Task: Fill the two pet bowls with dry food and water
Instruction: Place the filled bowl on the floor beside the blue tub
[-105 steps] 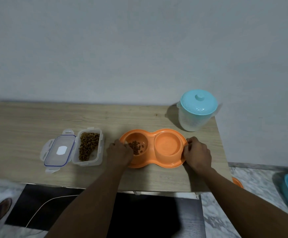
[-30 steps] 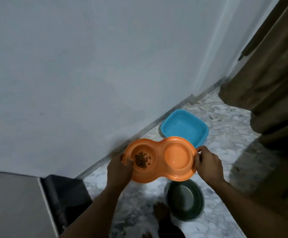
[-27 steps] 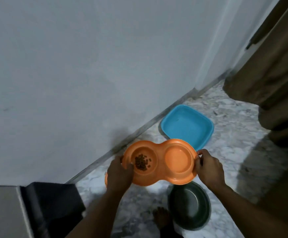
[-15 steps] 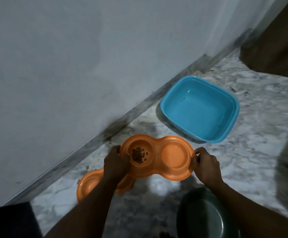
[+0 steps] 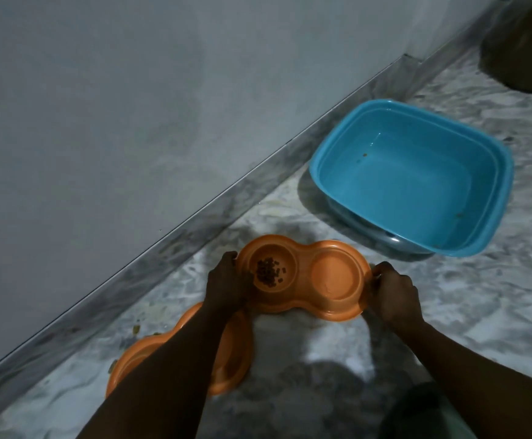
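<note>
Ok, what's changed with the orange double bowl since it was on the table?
The orange double bowl left the table and came down to the marble floor, between the blue tub and a second orange bowl; whether it has landed is unclear. Unchanged: left hand and right hand grip its ends, kibble in one cup, the other empty.

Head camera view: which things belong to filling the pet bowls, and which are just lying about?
In the job: orange double bowl, gripped at its ends by the left hand and right hand; dry food in its left well.
Lying about: blue tub; second orange bowl on the floor under the left arm; dark bowl at bottom right.
</note>
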Available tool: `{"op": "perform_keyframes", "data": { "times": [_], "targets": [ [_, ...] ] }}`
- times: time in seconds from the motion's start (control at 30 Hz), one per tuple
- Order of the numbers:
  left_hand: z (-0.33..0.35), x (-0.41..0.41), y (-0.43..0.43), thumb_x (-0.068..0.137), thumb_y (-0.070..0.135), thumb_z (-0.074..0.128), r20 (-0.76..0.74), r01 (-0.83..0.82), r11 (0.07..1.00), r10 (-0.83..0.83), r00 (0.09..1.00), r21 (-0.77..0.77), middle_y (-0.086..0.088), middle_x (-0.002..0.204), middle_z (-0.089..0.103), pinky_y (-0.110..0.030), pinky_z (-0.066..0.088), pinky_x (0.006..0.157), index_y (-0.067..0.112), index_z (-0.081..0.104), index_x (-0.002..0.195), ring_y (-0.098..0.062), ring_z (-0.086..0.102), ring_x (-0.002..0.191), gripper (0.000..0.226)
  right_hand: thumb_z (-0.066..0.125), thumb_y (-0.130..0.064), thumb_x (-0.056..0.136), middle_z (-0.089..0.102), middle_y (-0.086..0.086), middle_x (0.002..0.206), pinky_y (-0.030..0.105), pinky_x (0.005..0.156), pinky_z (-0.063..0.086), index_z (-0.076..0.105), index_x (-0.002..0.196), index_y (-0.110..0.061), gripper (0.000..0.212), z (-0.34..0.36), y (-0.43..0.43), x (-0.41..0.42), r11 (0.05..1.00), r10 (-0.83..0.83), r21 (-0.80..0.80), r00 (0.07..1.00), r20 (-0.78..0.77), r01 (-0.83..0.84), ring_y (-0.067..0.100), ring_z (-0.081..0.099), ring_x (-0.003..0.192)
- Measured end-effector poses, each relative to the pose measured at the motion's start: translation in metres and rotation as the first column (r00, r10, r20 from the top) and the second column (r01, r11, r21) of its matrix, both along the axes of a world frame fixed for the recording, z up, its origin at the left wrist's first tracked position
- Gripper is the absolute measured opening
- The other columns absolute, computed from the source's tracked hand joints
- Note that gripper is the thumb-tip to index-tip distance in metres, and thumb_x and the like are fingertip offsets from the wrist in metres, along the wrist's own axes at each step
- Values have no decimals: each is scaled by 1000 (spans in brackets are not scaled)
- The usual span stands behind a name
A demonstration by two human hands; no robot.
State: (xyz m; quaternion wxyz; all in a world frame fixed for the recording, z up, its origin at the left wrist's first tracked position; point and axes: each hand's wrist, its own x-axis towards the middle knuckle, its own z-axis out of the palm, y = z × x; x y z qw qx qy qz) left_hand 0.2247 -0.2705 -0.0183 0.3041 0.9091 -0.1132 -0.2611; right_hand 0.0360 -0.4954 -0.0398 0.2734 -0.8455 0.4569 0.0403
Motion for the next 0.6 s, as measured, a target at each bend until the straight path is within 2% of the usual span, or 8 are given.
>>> {"op": "perform_keyframes", "data": {
  "times": [0.13, 0.23, 0.3, 0.37, 0.47, 0.53, 0.6],
  "targets": [
    [-11, 1, -2, 90, 22, 62, -29, 32, 998, -31, 999, 53, -15, 128, 62, -38, 46, 92, 14, 46, 136, -33, 58, 116, 50, 64, -15, 81, 71, 12, 93, 46, 83, 53, 59, 102, -13, 21, -9, 1, 1, 1000, 4, 18, 1000, -26, -4, 40, 66, 95],
    [-11, 3, 0, 92, 25, 62, -52, 78, 994, -74, 996, 77, -16, 140, 53, -38, 41, 101, 13, 37, 146, -33, 51, 127, 60, 61, -18, 83, 70, 14, 98, 45, 84, 52, 58, 106, -14, 23, -11, 2, 3, 999, -27, 29, 999, -46, 28, 41, 64, 98],
    [-7, 4, 4, 92, 28, 62, -57, 76, 995, -72, 996, 71, -15, 148, 45, -36, 36, 107, 13, 29, 151, -32, 45, 135, 69, 55, -25, 92, 69, 17, 101, 47, 83, 52, 55, 105, -13, 18, -10, 4, 5, 998, -52, -34, 998, -43, 50, 43, 65, 97],
    [-3, 3, 11, 91, 29, 64, -17, 52, 998, -51, 999, 45, -14, 148, 45, -33, 35, 106, 12, 31, 150, -30, 45, 135, 70, 49, -30, 98, 69, 19, 103, 48, 81, 51, 53, 106, -11, 22, -5, 8, 9, 986, -51, -158, 999, 14, 53, 45, 66, 95],
    [3, 0, 31, 90, 31, 64, 105, -17, 1000, 16, 994, 11, -16, 142, 51, -37, 37, 108, 10, 40, 145, -31, 48, 132, 64, 52, -25, 94, 69, 15, 96, 46, 75, 50, 55, 108, -13, 19, 11, 25, 24, 964, 127, -253, 979, 158, -84, 43, 66, 88],
    [8, -5, 53, 90, 34, 63, 161, -104, 995, 104, 981, -6, -15, 136, 56, -39, 39, 105, 12, 47, 139, -32, 49, 128, 56, 53, -24, 91, 70, 12, 87, 42, 68, 48, 58, 103, -14, 16, 19, 46, 38, 934, 314, -247, 923, 221, -258, 40, 66, 81],
    [13, -15, 82, 90, 36, 60, 190, -206, 978, 205, 960, -18, -15, 129, 58, -40, 39, 102, 12, 51, 135, -34, 49, 124, 51, 55, -25, 90, 71, 10, 84, 39, 64, 46, 59, 105, -17, 18, 21, 76, 52, 898, 432, -204, 869, 241, -390, 39, 66, 79]
  ]
}}
